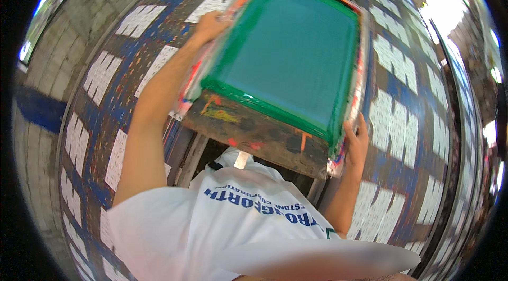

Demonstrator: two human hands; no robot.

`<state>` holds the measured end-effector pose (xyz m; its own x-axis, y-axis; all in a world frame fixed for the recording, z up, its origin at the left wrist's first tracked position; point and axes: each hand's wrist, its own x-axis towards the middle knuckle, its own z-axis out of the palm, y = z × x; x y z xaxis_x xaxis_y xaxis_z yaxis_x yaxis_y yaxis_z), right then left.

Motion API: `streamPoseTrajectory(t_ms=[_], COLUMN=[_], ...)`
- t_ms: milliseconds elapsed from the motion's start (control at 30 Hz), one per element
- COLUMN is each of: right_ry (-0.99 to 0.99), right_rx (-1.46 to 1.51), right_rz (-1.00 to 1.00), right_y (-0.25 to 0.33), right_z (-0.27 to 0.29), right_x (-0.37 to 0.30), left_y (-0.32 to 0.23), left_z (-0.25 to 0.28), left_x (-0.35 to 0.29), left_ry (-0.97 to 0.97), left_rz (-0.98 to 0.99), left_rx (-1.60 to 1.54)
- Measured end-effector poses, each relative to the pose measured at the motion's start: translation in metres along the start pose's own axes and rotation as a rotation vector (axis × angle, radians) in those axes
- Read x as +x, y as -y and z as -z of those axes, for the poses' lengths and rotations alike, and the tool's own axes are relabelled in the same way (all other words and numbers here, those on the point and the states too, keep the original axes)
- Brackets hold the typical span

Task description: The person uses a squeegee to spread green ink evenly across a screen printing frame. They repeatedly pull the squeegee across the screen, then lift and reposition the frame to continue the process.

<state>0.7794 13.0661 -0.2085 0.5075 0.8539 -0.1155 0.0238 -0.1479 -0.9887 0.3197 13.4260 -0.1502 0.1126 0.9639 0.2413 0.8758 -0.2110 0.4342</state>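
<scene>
Above the long blue table (402,122) with rows of white sheets (389,117), a big green printing screen (288,48) is held up. Its frame is clenched by the left hand (211,24) and the right hand (357,141). It looks stiff, wide, perhaps heavy, and is best held by its side rails.

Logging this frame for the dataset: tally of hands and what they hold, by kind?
Hands: 2, the left hand and the right hand, each gripping a side of the frame
Printing screen frame, green mesh: 1
Long printing table with rows of white sheets: 1
Total: 4
</scene>
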Motion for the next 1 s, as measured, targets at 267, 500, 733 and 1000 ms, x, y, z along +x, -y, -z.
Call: streamPoseTrajectory(t_ms=[267,500,733,1000], right_ry=[-0.022,-0.038,-0.104,-0.097], right_rx=[0.132,0.012,-0.011,0.108], right_rz=[-0.002,0.02,-0.012,0.053], right_y=[-0.045,-0.016,0.03,0.024], right_z=[0.002,-0.036,-0.067,-0.106], right_x=[0.182,0.359,0.496,0.67], left_y=[-0.034,-0.036,-0.054,-0.063], left_z=[-0.121,-0.201,-0.244,-0.308], left_x=[0.153,0.325,0.479,0.624], left_ry=[0.027,0.003,0.077,0.047], left_rz=[-0.03,0.009,0.01,0.029], left_rx=[-0.056,-0.198,-0.219,-0.164])
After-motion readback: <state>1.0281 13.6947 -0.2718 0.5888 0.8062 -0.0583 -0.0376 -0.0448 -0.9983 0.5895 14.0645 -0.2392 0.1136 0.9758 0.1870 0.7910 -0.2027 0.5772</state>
